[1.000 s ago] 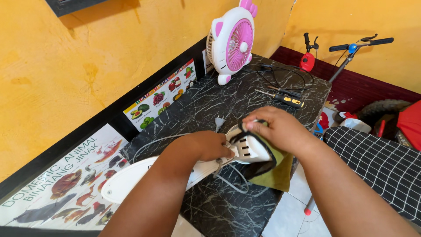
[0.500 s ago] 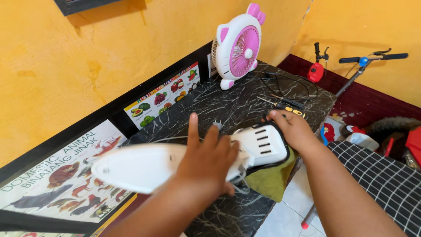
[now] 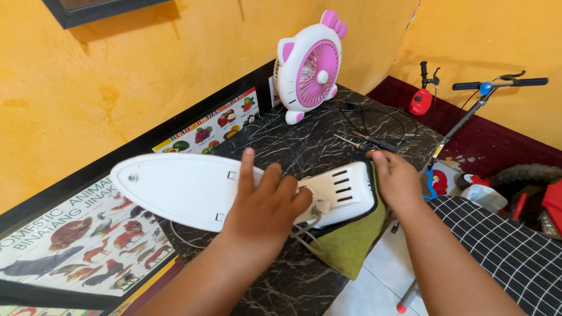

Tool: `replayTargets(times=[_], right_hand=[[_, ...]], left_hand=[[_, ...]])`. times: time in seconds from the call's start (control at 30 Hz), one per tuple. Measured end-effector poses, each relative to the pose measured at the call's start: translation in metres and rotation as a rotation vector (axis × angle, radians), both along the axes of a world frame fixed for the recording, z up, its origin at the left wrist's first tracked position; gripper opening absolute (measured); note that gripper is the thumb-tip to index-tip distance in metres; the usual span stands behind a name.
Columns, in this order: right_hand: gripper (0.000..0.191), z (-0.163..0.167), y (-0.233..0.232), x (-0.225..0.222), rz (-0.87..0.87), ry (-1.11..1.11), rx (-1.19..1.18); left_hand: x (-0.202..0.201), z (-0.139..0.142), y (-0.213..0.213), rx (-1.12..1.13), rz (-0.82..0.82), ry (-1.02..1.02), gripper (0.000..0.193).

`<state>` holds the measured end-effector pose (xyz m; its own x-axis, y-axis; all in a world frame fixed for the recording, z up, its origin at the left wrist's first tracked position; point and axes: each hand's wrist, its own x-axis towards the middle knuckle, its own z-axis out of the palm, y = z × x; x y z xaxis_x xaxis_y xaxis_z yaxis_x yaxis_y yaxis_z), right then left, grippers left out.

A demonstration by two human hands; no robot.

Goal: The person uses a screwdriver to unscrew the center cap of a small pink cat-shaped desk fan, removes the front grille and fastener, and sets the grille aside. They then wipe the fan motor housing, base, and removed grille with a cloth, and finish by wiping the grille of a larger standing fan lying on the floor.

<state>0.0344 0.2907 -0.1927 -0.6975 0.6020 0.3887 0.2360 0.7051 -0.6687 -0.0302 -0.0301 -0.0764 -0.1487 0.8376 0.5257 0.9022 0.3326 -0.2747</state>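
Your left hand [image 3: 266,205] is pressing flat on the white plastic iron-shaped housing [image 3: 193,190], fingers spread and extended over its smooth underside, palm down, not curled around it. Your right hand [image 3: 398,181] is closing its grip on the rear end of the same housing, thumb on top beside the slotted vents [image 3: 345,184], the other fingers hidden behind the edge, so you are steadying it from both ends. The housing is lying upside down and tilted, its pointed nose reaching out to the left of your left hand, its vented tail sitting over a folded olive-green cloth [image 3: 351,246] under your right hand. A thin white cord [image 3: 304,234] is trailing out just below your left palm.

Judging by this, the work is looking early: the shell is turned over and exposed, yet its one visible screw [image 3: 133,177] near the nose is sitting in place and the casing is closed.

Beyond your right hand, one dark-handled screwdriver [image 3: 366,140] and a loop of black wire [image 3: 374,117] are lying on the black marble-patterned bench [image 3: 293,140]. Further off, one white and pink cat-shaped desk fan [image 3: 310,64] is standing against the yellow wall [image 3: 146,70]. Left of your left hand, two picture charts are showing: one of animals [image 3: 76,234], one of fruit [image 3: 216,126]. Far right of your right hand, one scooter [image 3: 486,93] is leaning.
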Motion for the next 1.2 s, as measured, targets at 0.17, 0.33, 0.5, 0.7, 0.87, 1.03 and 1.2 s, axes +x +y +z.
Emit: replayTargets(times=[0.17,0.33,0.5,0.7,0.87,1.03,1.2], right_hand=[[0.045,-0.001,0.021,0.023,0.038,0.608,-0.724],[0.050,-0.013,0.029,0.031,0.181,0.923,-0.796],[0.051,0.037,0.058,0.039,0.184,1.147,-1.008],[0.062,0.080,-0.007,0.035,0.401,0.514,-0.580],[0.065,0.059,-0.081,0.010,0.518,-0.128,0.669],[0.056,0.019,-0.081,0.031,0.355,0.060,0.730],[0.056,-0.053,-0.084,0.035,0.143,0.146,0.924]], left_hand=[[0.001,0.005,0.014,-0.024,0.069,-0.034,0.025],[-0.002,0.012,0.013,-0.144,0.150,-0.129,0.030],[-0.009,0.021,0.008,-0.215,0.158,-0.203,0.042],[-0.018,0.022,0.019,-0.093,0.119,-0.128,0.037],[-0.026,0.019,0.026,0.041,0.069,-0.092,0.030],[-0.035,0.017,0.038,-0.046,0.151,-0.200,0.035],[-0.044,0.011,0.044,0.073,0.053,-0.116,0.031]])
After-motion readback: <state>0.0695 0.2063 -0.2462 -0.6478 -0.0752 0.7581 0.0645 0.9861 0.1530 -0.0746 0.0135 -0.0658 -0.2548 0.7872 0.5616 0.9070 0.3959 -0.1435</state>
